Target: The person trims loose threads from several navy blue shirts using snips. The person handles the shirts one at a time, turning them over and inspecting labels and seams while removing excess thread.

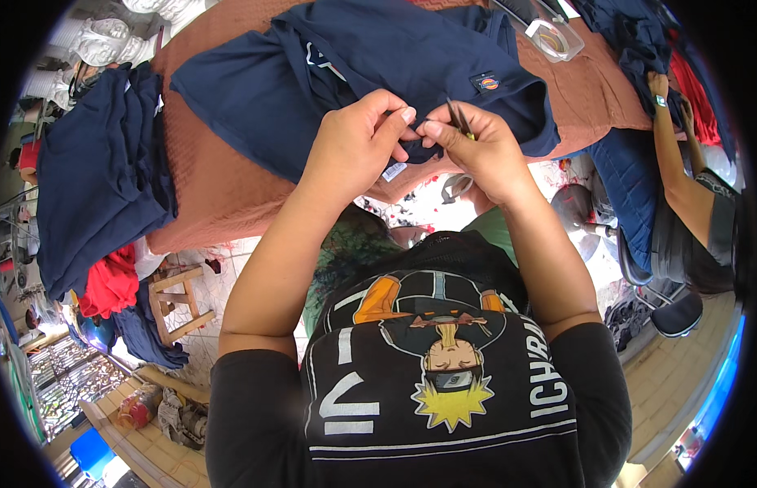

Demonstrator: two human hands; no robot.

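Navy garment [378,61], long axis left to right, hands [354,146] pinching its near edge, right one [490,154] gripping snips [468,130] aimed away

On the surface [203,138], a piece of clothing [394,57] lies at the top middle of the frame, a box [575,42] at the upper right. Left of it hang more clothes [102,179].

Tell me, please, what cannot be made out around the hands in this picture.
All in the head view:
Dark-bladed snips: handles mostly hidden by the right hand.
Left hand: whether its fingertips pinch anything is too small to tell.
Navy garment: far part cut off by the upper edge.
White tag: print too small.
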